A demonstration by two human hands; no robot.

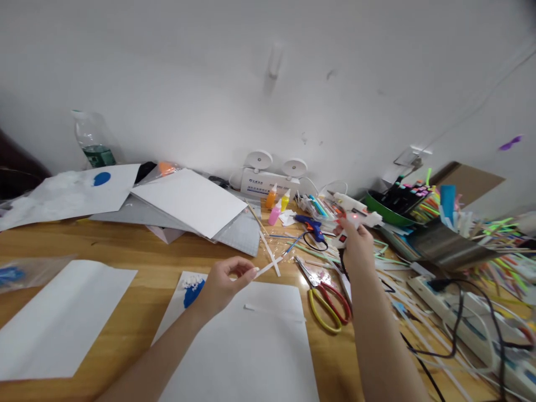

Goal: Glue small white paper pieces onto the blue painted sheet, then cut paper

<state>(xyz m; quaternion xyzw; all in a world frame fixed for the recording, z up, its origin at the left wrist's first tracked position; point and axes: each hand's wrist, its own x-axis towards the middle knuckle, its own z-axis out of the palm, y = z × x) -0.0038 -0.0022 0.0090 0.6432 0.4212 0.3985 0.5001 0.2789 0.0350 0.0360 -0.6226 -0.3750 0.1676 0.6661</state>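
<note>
My left hand (228, 285) is closed in a pinch on one end of a thin white strip (268, 268), above a white sheet (255, 346). On that sheet are a blue patch with small white bits (194, 290) and a flat white strip (274, 314). My right hand (355, 245) is wrapped round a white hot glue gun (350, 215) with a small red light. Red-and-yellow-handled scissors (329, 304) lie between the sheet and my right forearm. A blue glue gun (312, 226) rests on the table farther back.
Small paint bottles (275, 212) stand by the wall. A power strip (452, 324) with tangled cables lies at right, near a green bowl of pens (387, 209). Stacked white boards (192, 201) and a plastic bottle (94, 139) are at back left, a folded sheet (62, 318) nearer.
</note>
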